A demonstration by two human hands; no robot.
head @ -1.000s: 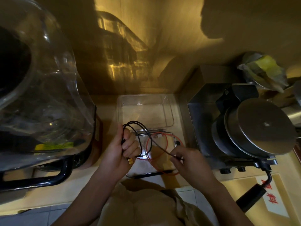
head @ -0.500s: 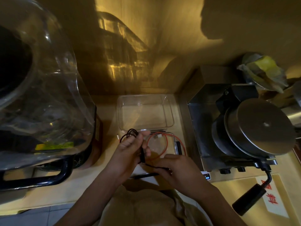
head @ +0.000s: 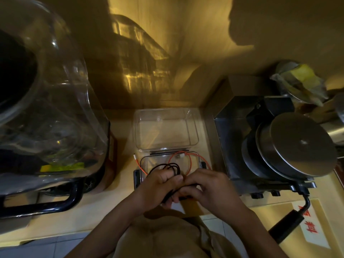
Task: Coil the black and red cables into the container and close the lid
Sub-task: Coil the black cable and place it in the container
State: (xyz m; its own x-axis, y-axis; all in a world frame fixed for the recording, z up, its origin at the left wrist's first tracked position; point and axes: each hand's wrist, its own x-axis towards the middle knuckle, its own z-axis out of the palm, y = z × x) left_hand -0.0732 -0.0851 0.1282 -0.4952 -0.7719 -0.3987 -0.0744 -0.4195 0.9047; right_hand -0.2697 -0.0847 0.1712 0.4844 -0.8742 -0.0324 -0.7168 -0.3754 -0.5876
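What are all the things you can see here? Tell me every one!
black cable: one, black, looped in both hands
red cable: one, orange-red, coiled in the container, one end hanging out on the left
container: one, clear, on the counter under the hands
lid: one, clear, open, behind the container
clear jug: one, big, far left
metal machine: one, silver and black, right
bag: one, yellowish, top right
left hand: one, gripping the black cable
right hand: one, gripping the black cable
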